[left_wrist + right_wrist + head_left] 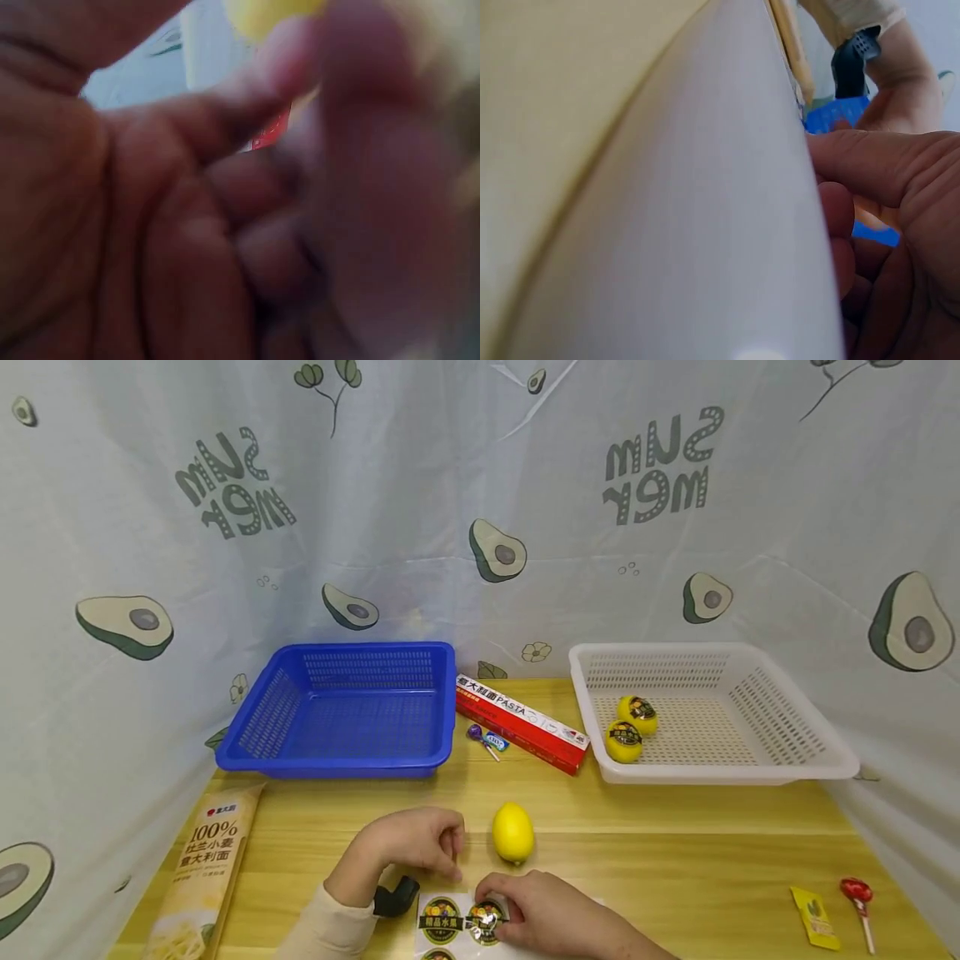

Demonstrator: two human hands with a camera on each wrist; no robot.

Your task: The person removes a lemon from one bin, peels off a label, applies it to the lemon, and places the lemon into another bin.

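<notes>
At the front of the table, a white sheet of round black-and-gold fruit stickers (441, 948) lies partly under my right hand (551, 910). The thumb and fingers of that hand pinch the sheet around one sticker (486, 921). In the right wrist view the sheet's white side (727, 195) bends upward along those fingers. My left hand (420, 843) hovers just above the sheet's far edge, its fingers loosely bent, with nothing visible in them. A yellow lemon (513, 832) stands on the table just beyond both hands.
A blue basket (337, 770) stands back left; a white basket (720, 772) back right holds two stickered lemons (630, 727). Between them lie a red pasta box (525, 722) and a purple lollipop (476, 732). Pasta bag (202, 877) left; yellow packet (814, 917) and red lollipop (857, 891) right.
</notes>
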